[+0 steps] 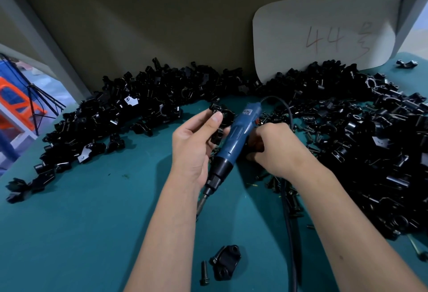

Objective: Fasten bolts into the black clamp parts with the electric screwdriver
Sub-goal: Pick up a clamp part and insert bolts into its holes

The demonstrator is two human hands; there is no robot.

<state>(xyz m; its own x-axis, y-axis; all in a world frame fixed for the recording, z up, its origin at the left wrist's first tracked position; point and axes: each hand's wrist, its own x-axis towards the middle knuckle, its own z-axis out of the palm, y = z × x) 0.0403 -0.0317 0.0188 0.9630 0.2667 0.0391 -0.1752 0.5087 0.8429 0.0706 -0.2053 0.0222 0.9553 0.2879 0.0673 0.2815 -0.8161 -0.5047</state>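
Nearest to me, a lone black clamp part (225,262) lay flat on the teal counter (92,233), with a loose bolt (204,272) just beside it on its left. Past these, the two forearms reached forward. My left hand (194,150) pinched a black clamp piece (221,115) between thumb and curled fingers, holding it up off the counter. Close beside it, the blue electric screwdriver (236,138) stood tilted, its black nose and bit pointing down towards me and its cord (289,199) trailing back along the counter. My right hand (275,148) sat against the screwdriver's right side with fingers curled; I could not tell whether it gripped the tool or something behind it. Loose bolts (289,201) lay scattered under the right forearm. Beyond, a wide heap of black clamp parts (162,97) curved across the counter, and behind it a white card (324,32) marked 44 leaned against the back panel (150,18).
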